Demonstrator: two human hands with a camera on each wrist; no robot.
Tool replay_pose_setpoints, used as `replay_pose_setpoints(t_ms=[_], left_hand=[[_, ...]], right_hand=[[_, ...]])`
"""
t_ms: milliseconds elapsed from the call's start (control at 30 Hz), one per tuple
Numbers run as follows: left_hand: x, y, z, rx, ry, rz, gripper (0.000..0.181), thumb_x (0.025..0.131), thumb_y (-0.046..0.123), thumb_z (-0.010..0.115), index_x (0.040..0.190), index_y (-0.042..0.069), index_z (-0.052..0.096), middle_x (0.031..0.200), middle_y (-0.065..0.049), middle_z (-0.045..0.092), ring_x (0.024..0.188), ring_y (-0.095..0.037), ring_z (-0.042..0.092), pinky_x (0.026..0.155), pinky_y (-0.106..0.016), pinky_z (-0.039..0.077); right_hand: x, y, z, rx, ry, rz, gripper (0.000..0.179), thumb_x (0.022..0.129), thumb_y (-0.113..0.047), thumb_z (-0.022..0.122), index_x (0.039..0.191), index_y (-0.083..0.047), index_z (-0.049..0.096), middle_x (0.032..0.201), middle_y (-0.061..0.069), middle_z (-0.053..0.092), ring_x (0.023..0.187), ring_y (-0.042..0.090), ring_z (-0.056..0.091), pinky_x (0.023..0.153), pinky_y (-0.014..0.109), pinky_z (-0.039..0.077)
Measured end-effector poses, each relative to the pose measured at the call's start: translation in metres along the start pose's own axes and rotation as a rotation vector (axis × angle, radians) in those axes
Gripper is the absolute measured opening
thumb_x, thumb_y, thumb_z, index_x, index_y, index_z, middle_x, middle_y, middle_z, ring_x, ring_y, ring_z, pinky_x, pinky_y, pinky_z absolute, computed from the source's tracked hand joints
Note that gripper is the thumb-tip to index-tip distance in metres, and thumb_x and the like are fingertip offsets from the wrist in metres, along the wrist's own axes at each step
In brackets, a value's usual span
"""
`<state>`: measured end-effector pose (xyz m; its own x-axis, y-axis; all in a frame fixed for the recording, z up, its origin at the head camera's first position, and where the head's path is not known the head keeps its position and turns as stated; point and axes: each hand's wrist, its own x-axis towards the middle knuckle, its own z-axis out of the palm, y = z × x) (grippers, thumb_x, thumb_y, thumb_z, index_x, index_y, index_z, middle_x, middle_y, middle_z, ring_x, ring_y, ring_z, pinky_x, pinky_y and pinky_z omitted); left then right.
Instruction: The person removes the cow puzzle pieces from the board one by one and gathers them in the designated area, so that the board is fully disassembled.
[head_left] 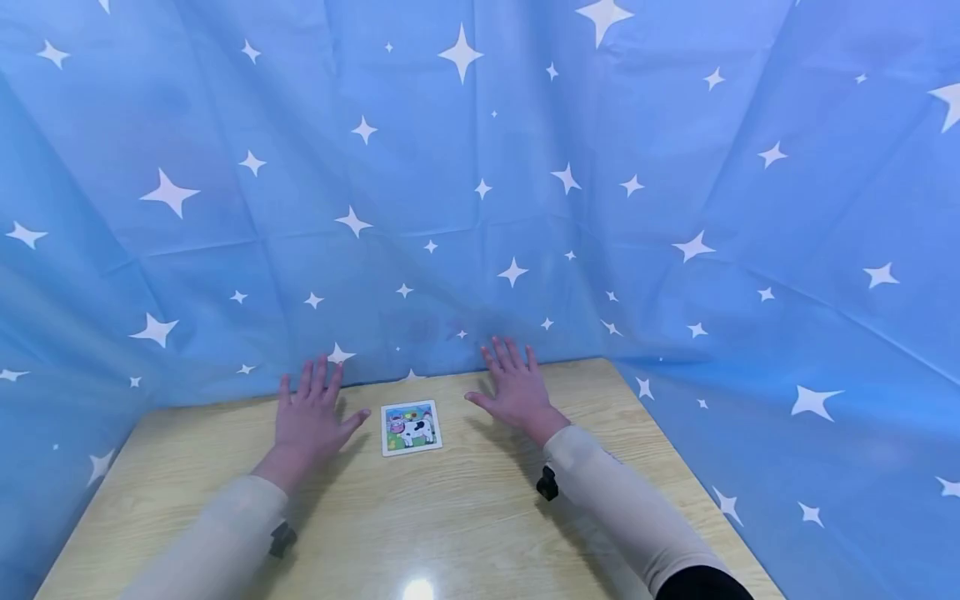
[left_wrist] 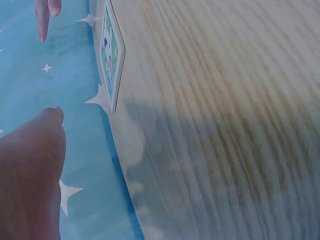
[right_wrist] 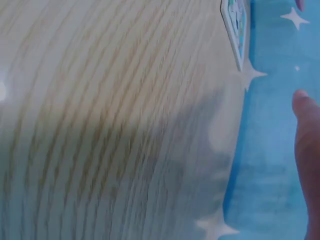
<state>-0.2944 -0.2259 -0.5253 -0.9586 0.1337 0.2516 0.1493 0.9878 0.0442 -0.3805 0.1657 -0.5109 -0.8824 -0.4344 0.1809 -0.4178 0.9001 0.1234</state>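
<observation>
The view is filled mostly by a blue curtain (head_left: 420, 183) printed with white stars, hung behind and to the right of the counter (head_left: 420, 517). The pale, wood-grained counter is crossed from the near side by two light sleeves (head_left: 217, 529) (head_left: 622, 504). From these the left grip (head_left: 309, 423) and the right grip (head_left: 517, 396), both bare hands, are extended toward the far edge. In each, the fingers are straightened and spread, the thumb is turned inward, and nothing is held. Whether the counter is touched anywhere by the fingers cannot be told for certain, though shadows are cast below and a raised position is suggested.

Smaller than the hands is the tile (head_left: 412, 427), a square picture laid flat, face up, near the counter's far edge. By its look it may be judged light, stiff and smooth, probably card or thin wood, little at risk of breaking but apt to be slid if pushed. It would best be taken by opposite side edges, since some thickness is shown there in the wrist views, with the face left uncovered. It is set between the two thumbs, touched by neither, with the left thumb tip seen slightly nearer. Within its white border a spotted cow (head_left: 416, 430) is shown.
</observation>
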Motion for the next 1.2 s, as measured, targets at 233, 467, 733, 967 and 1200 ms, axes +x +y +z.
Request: replay_pose_setpoints(t_ms=[233, 467, 733, 967, 1200], left_hand=[[-0.002, 0.006, 0.007, -0.025, 0.015, 0.006, 0.105, 0.104, 0.077, 0.051, 0.175, 0.004, 0.025, 0.182, -0.027, 0.012, 0.168, -0.049, 0.008, 0.131, -0.073, 0.002], [-0.005, 0.012, 0.01, -0.065, 0.004, 0.007, 0.105, 0.104, 0.076, 0.053, 0.176, 0.005, 0.023, 0.182, -0.026, 0.011, 0.168, -0.05, 0.008, 0.131, -0.075, 0.003], [-0.005, 0.024, 0.017, -0.14, 0.022, 0.031, 0.101, 0.102, 0.071, 0.062, 0.171, 0.003, 0.037, 0.179, -0.03, 0.023, 0.163, -0.055, 0.022, 0.127, -0.078, 0.017], [-0.007, 0.036, 0.026, -0.276, -0.028, 0.023, 0.097, 0.1, 0.061, 0.073, 0.169, 0.002, 0.04, 0.175, -0.032, 0.032, 0.159, -0.056, 0.032, 0.124, -0.078, 0.026], [-0.009, 0.047, 0.035, -0.375, -0.091, -0.016, 0.093, 0.104, 0.059, 0.068, 0.169, 0.0, 0.039, 0.172, -0.033, 0.036, 0.158, -0.057, 0.033, 0.124, -0.078, 0.027]], right_hand=[[0.001, -0.012, 0.002, 0.003, -0.003, -0.008, 0.102, 0.103, -0.086, 0.037, 0.178, -0.018, 0.022, 0.186, 0.011, 0.011, 0.171, 0.036, 0.006, 0.135, 0.064, 0.0], [0.001, -0.026, 0.006, 0.018, 0.01, -0.037, 0.103, 0.103, -0.085, 0.038, 0.177, -0.015, 0.025, 0.185, 0.013, 0.015, 0.171, 0.037, 0.011, 0.134, 0.065, 0.011], [0.001, -0.04, 0.014, 0.154, 0.073, -0.145, 0.097, 0.105, -0.076, 0.052, 0.174, -0.011, 0.034, 0.182, 0.016, 0.026, 0.168, 0.039, 0.022, 0.134, 0.063, 0.019], [0.005, -0.057, 0.018, 0.319, 0.044, -0.22, 0.09, 0.105, -0.065, 0.064, 0.171, -0.01, 0.04, 0.177, 0.018, 0.036, 0.163, 0.041, 0.033, 0.131, 0.063, 0.027], [0.008, -0.074, 0.015, 0.44, -0.022, -0.245, 0.084, 0.105, -0.058, 0.069, 0.17, -0.01, 0.043, 0.174, 0.017, 0.041, 0.16, 0.041, 0.039, 0.129, 0.062, 0.033]])
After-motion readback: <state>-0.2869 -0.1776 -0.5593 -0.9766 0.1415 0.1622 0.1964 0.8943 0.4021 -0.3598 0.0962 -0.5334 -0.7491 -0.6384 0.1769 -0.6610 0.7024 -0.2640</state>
